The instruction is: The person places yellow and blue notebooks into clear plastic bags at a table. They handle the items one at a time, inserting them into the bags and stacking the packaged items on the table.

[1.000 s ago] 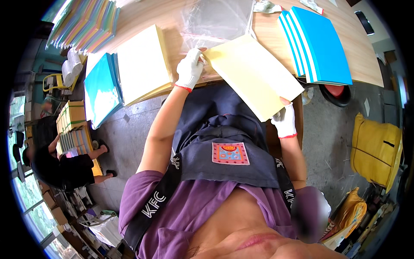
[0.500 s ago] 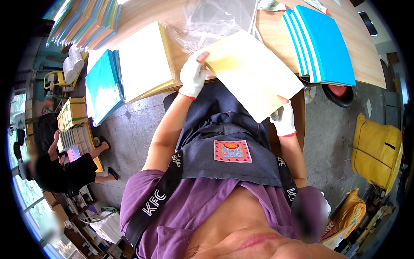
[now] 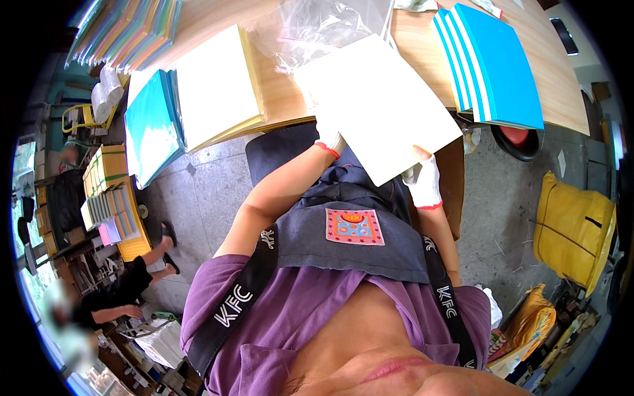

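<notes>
Since the earlier frame, the left hand (image 3: 329,136) is moving from the edge of the pale sheet (image 3: 383,105) to beneath it — mostly hidden, so its grip cannot be told. At centre, the right hand (image 3: 424,181) is pinching the sheet's lower corner, thumb on top. Upper centre, the sheet is overlapping clear plastic (image 3: 327,23). Farther out, a cream stack (image 3: 216,86) and blue pack (image 3: 155,122) are lying upper left — blue folders (image 3: 502,72) are resting upper right.

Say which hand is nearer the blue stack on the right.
Right. Your right hand is below left of the blue stack; your left hand is farther left, partly under the cream sheet.
</notes>
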`<state>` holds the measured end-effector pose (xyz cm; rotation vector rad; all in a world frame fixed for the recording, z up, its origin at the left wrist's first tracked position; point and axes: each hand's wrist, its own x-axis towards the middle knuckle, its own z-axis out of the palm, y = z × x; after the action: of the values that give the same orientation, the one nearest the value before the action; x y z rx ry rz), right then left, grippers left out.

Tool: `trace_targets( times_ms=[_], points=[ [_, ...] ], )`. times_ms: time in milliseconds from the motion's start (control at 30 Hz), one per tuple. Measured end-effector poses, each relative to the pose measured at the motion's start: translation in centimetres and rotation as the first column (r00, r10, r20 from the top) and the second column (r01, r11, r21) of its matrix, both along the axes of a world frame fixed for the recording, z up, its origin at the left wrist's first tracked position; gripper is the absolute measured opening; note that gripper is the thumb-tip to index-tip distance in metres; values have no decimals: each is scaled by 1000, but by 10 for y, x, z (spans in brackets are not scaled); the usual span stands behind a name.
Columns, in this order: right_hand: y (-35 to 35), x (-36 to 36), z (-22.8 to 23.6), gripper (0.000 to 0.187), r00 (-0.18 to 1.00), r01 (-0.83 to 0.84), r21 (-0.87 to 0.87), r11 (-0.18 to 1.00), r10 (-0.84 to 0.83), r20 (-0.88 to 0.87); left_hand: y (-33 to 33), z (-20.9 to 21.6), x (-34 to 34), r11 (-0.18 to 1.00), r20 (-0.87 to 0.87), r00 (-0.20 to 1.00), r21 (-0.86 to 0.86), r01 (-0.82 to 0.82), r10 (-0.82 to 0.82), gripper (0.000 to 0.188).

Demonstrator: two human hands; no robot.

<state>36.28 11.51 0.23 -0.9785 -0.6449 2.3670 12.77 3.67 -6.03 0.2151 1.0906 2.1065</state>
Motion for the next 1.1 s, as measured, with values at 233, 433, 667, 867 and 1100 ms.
trace_targets(
  times_ms=[233,433,667,867,1100],
  points=[
    [-27,-8,3,28,988,-54,50,997,46,148,-31,5,15,985,-88,994,-157,-73,60,20],
    [-40,25,-21,36,961,-103,326,940,10,277,-43,20,15,959,17,968,-142,-245,250,13],
    [-35,13,22,47,967,-187,382,905,102,231,-70,76,-11,928,-147,952,-226,-297,269,21],
    [-20,-4,-7,34,964,-253,606,754,143,224,-74,63,-32,968,-145,978,-181,-174,149,18],
    [-24,-60,-4,31,998,49,130,990,-43,-52,-99,52,-16,818,-730,584,-545,-184,-355,16]
  ],
)
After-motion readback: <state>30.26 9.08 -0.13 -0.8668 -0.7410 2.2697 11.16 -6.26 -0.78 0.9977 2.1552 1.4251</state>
